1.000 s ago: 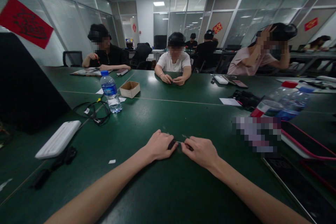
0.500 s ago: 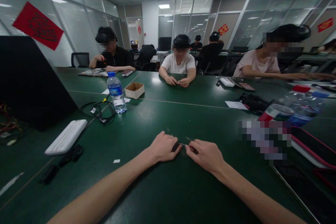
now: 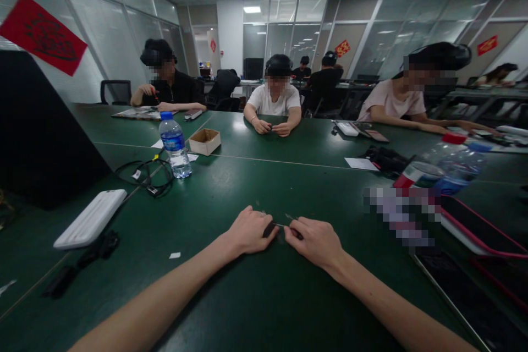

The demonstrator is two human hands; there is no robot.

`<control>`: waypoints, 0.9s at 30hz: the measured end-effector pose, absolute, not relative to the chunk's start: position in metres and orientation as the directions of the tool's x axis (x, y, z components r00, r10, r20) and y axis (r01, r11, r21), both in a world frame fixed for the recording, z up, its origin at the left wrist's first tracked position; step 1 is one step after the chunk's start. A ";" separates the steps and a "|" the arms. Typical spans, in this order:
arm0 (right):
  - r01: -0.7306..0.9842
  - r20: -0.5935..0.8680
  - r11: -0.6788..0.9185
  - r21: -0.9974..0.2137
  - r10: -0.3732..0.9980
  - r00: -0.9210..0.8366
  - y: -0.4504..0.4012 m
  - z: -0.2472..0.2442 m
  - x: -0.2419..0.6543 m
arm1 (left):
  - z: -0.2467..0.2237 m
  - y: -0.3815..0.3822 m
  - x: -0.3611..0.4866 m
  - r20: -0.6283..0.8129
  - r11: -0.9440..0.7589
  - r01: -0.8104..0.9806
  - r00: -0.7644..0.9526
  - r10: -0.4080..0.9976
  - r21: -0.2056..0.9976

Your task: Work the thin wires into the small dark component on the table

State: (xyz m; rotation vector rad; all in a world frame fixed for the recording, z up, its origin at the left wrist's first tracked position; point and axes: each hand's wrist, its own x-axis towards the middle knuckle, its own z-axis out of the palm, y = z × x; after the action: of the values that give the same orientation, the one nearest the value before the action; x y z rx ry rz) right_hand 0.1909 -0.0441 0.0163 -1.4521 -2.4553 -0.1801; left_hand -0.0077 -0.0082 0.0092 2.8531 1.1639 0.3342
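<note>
Over the green table (image 3: 231, 308), both my hands are close together, with fingers curled. My left hand (image 3: 249, 232) is closed around a small dark piece (image 3: 269, 229), mostly hidden by the fingers. A pinch of my right hand (image 3: 317, 239) holds another small dark bit (image 3: 296, 233). Between them runs a thin, light, wire-like line (image 3: 279, 225); whether it joins the two pieces I cannot tell. Just beyond the fingers, faint clear slivers appear on the tabletop, too small to name. A white scrap (image 3: 175, 256) lies left of my left forearm.
To the left are a water bottle (image 3: 175, 148), an open small box (image 3: 205, 142), a coiled black cable (image 3: 144, 176), a white power bank (image 3: 91, 220) and a dark screen (image 3: 45, 137). Bottles (image 3: 454, 165) and a phone (image 3: 457, 297) lie right. Several people sit across the table.
The view has turned slightly to the right, so the surroundings sit further left. My hands keep nearly the same closed grip and spacing.
</note>
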 end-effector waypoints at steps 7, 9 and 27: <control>0.876 0.302 0.482 -0.022 0.839 -0.454 -0.045 0.016 0.190 | 0.006 -0.009 -0.007 0.211 -0.725 0.681 0.697 0.685 0.101; 0.878 0.291 0.478 -0.024 0.843 -0.452 -0.046 0.017 0.190 | 0.006 -0.009 -0.007 0.217 -0.725 0.682 0.696 0.684 0.096; 0.732 0.392 0.679 0.057 0.659 -0.642 -0.052 0.014 0.189 | 0.005 -0.005 -0.007 0.175 -0.690 0.714 0.670 0.722 0.113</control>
State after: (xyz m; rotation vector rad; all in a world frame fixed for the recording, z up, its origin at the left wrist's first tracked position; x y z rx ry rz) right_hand 0.1893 -0.0518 0.0139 -1.0962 -2.5530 -0.2997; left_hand -0.0072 -0.0050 0.0049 2.8383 1.2210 0.3210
